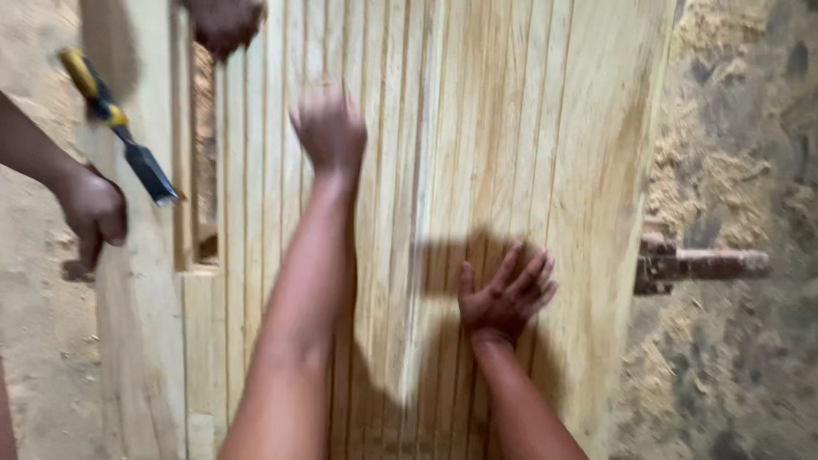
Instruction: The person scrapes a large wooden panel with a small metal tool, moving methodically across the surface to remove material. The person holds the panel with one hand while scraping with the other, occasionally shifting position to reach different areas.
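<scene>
1. A large wooden door panel (477, 128) of pale grooved boards fills the middle of the head view, lying flat under the person's arms; it has a narrow rectangular opening (203, 162) near its left edge.
2. The person's left hand (331, 132) reaches far up the panel, blurred, the fingers loosely bent and resting on or just over the grooves; it has hold of nothing.
3. The person's right hand (504, 294) lies nearer, palm down on the boards with the fingers spread wide, gripping nothing and casting a dark shadow to its left.
4. At the left edge, another person's hand (92, 213) is curled by the door's outer frame, and just above it sits a chisel (119, 128) with a yellow-and-black handle and a dark blade pointing down to the right; whether that hand grips it cannot be told.
5. A second hand of someone else (223, 24) shows at the top, over the opening.
6. To the right, a rusty metal clamp bar (699, 264) juts out from the panel's edge above a floor strewn with sawdust (724, 170).
</scene>
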